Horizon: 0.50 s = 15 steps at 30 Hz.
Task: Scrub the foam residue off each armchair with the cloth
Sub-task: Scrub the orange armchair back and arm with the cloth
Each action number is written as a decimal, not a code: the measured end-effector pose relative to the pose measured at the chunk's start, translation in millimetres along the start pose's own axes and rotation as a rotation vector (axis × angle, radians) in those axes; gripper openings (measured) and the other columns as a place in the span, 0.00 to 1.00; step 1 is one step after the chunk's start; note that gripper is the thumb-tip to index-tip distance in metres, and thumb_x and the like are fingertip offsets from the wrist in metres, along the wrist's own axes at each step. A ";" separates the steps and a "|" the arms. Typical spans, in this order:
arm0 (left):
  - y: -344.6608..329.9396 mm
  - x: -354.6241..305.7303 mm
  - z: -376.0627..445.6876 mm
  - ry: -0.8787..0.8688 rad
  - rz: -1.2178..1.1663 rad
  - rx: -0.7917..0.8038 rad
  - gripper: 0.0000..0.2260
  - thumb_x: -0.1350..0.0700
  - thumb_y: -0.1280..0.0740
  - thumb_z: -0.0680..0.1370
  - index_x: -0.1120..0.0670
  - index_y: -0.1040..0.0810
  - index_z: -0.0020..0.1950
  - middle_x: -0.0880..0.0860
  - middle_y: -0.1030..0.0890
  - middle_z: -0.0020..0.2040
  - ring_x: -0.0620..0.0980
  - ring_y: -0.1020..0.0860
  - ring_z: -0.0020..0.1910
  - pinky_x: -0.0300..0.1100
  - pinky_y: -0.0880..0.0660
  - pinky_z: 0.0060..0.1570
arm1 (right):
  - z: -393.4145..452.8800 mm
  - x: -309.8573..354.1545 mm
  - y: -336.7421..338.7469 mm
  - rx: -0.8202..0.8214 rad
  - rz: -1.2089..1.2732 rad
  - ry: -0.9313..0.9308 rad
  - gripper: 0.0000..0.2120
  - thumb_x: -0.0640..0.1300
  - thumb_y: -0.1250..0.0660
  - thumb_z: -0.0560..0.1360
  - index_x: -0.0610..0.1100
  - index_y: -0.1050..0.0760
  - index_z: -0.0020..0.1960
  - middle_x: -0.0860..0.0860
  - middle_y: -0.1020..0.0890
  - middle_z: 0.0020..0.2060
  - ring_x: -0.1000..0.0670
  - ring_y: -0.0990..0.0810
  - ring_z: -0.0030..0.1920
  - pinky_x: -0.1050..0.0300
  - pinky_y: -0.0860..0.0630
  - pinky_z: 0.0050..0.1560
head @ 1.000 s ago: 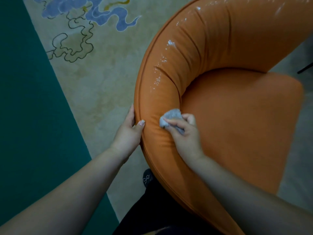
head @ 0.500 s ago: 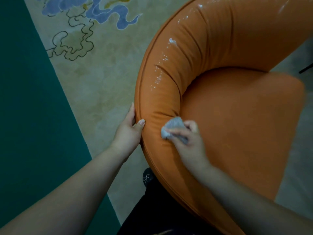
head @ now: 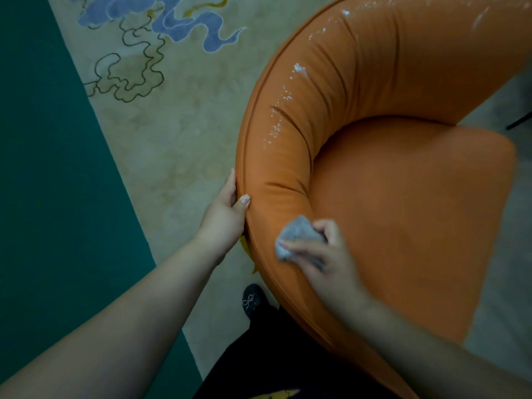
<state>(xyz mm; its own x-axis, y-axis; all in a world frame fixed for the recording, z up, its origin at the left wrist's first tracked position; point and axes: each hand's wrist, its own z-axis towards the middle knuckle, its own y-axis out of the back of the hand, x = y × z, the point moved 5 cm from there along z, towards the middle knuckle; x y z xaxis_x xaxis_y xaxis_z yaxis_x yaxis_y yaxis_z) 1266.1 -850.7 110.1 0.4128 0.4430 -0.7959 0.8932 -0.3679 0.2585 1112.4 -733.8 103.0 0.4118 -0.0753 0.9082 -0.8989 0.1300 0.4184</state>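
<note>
The person leans over an orange armchair (head: 403, 214) seen from above, its curved padded backrest wrapping around the seat. The right hand (head: 325, 254) holds a small crumpled grey cloth (head: 296, 236), its grip closed around the wad with the fingers curled over it, and presses the cloth onto the inner face of the backrest roll, close to where the roll meets the seat. The hand and cloth are somewhat blurred. The left hand (head: 227, 211) grips the outer edge of the backrest along its piped seam, thumb laid on the top of the padding and fingers wrapped down the outside.

White foam residue (head: 283, 110) lies in flecks and shiny streaks along the top of the backrest, well beyond the cloth, running up the curve toward the far end of the chair. The upholstery just around the cloth looks matte and free of flecks.

The chair stands on a beige rug (head: 178, 145) patterned with blue cloud shapes and dark outlines; a green border (head: 49, 182) runs along its left side. A dark shoe (head: 252, 300) with a small pale bow shows beneath the chair's near edge, beside dark clothing
</note>
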 end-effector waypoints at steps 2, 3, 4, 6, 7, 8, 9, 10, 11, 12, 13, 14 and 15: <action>-0.3 -0.7 0.2 0.006 0.003 -0.010 0.25 0.57 0.44 0.83 0.41 0.47 0.78 0.47 0.34 0.74 0.50 0.32 0.70 0.56 0.33 0.68 | -10.9 -3.1 2.7 -0.040 -0.056 0.012 0.14 0.40 0.27 0.69 0.54 0.17 0.51 0.47 0.29 0.50 0.44 0.27 0.53 0.55 0.29 0.56; -0.7 -1.2 1.0 0.010 0.009 -0.019 0.25 0.57 0.44 0.83 0.41 0.47 0.78 0.47 0.34 0.74 0.50 0.32 0.70 0.56 0.33 0.68 | -3.3 -1.8 0.9 -0.056 -0.062 0.009 0.15 0.40 0.27 0.68 0.55 0.17 0.51 0.48 0.30 0.49 0.45 0.28 0.53 0.59 0.30 0.56; -1.6 -1.5 1.6 0.013 0.017 -0.029 0.25 0.56 0.45 0.83 0.41 0.47 0.78 0.47 0.34 0.74 0.51 0.32 0.70 0.56 0.33 0.68 | 10.4 0.0 -2.2 -0.077 -0.055 -0.007 0.15 0.39 0.27 0.68 0.55 0.18 0.51 0.49 0.30 0.49 0.46 0.28 0.53 0.61 0.31 0.56; -3.8 -1.9 2.7 0.014 0.022 -0.052 0.24 0.56 0.46 0.83 0.42 0.46 0.78 0.47 0.33 0.74 0.52 0.31 0.70 0.56 0.32 0.68 | 47.6 1.9 -8.4 -0.154 0.008 -0.105 0.15 0.38 0.26 0.69 0.56 0.18 0.51 0.49 0.31 0.50 0.46 0.29 0.54 0.58 0.29 0.58; -4.5 -2.3 3.1 0.007 0.022 -0.066 0.23 0.56 0.46 0.83 0.42 0.45 0.78 0.47 0.32 0.73 0.52 0.30 0.69 0.56 0.31 0.67 | 65.0 0.7 -10.1 -0.191 0.062 -0.164 0.16 0.38 0.26 0.70 0.57 0.19 0.50 0.49 0.32 0.50 0.46 0.29 0.55 0.57 0.29 0.60; -4.7 -3.0 3.6 -0.003 0.027 -0.080 0.23 0.56 0.46 0.83 0.42 0.44 0.77 0.48 0.30 0.71 0.52 0.28 0.67 0.56 0.30 0.65 | 76.9 0.0 -10.8 -0.221 0.112 -0.195 0.16 0.38 0.27 0.70 0.58 0.20 0.50 0.49 0.32 0.51 0.48 0.29 0.56 0.59 0.30 0.62; -4.9 -4.6 5.0 -0.014 0.033 -0.090 0.22 0.55 0.47 0.83 0.42 0.43 0.77 0.48 0.28 0.70 0.52 0.27 0.66 0.55 0.29 0.65 | 81.6 0.4 -10.7 -0.242 0.144 -0.199 0.17 0.37 0.27 0.70 0.58 0.21 0.50 0.50 0.32 0.51 0.49 0.29 0.56 0.62 0.31 0.62; -4.9 -6.7 8.1 -0.025 0.036 -0.097 0.21 0.55 0.47 0.83 0.43 0.41 0.77 0.48 0.27 0.69 0.51 0.27 0.66 0.54 0.29 0.65 | 79.1 0.5 -10.5 -0.254 0.154 -0.194 0.18 0.37 0.27 0.70 0.59 0.21 0.50 0.51 0.32 0.51 0.50 0.28 0.56 0.64 0.31 0.61; -4.7 -9.1 12.6 -0.035 0.035 -0.102 0.21 0.54 0.47 0.83 0.45 0.41 0.77 0.49 0.28 0.70 0.51 0.28 0.67 0.53 0.31 0.67 | 71.0 -0.7 -10.1 -0.254 0.150 -0.189 0.19 0.37 0.27 0.70 0.61 0.21 0.50 0.52 0.32 0.51 0.51 0.28 0.56 0.65 0.32 0.61; -3.9 -12.2 18.4 -0.048 0.033 -0.109 0.21 0.55 0.47 0.83 0.47 0.40 0.77 0.50 0.29 0.71 0.50 0.30 0.69 0.51 0.33 0.69 | 60.3 -2.1 -10.3 -0.250 0.146 -0.176 0.20 0.37 0.27 0.70 0.63 0.21 0.50 0.54 0.32 0.50 0.53 0.28 0.55 0.66 0.32 0.60; -3.0 -15.9 25.0 -0.064 0.038 -0.114 0.21 0.54 0.48 0.83 0.49 0.41 0.77 0.51 0.31 0.72 0.50 0.32 0.70 0.50 0.36 0.70 | 51.1 -1.8 -10.7 -0.250 0.149 -0.159 0.22 0.37 0.27 0.70 0.64 0.22 0.50 0.55 0.32 0.51 0.53 0.28 0.55 0.67 0.32 0.60; -2.3 -19.8 32.0 -0.083 0.051 -0.116 0.21 0.54 0.48 0.83 0.50 0.42 0.77 0.51 0.32 0.73 0.50 0.33 0.71 0.49 0.37 0.71 | 46.2 -2.2 -11.3 -0.258 0.152 -0.152 0.22 0.37 0.27 0.70 0.65 0.22 0.50 0.55 0.31 0.51 0.54 0.28 0.54 0.68 0.32 0.59; -2.4 -24.5 39.5 -0.098 0.062 -0.117 0.21 0.53 0.48 0.84 0.50 0.43 0.78 0.51 0.34 0.74 0.49 0.35 0.72 0.47 0.39 0.73 | 47.4 -4.8 -11.9 -0.275 0.150 -0.163 0.22 0.37 0.27 0.70 0.66 0.22 0.50 0.55 0.31 0.51 0.55 0.28 0.54 0.69 0.33 0.59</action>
<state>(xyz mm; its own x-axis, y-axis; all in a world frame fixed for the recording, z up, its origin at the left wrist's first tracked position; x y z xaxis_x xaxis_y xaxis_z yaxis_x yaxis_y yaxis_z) 1246.8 -893.0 107.3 0.4532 0.3385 -0.8247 0.8838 -0.2914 0.3661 1114.1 -781.9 93.0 0.2291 -0.1893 0.9548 -0.8643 0.4117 0.2890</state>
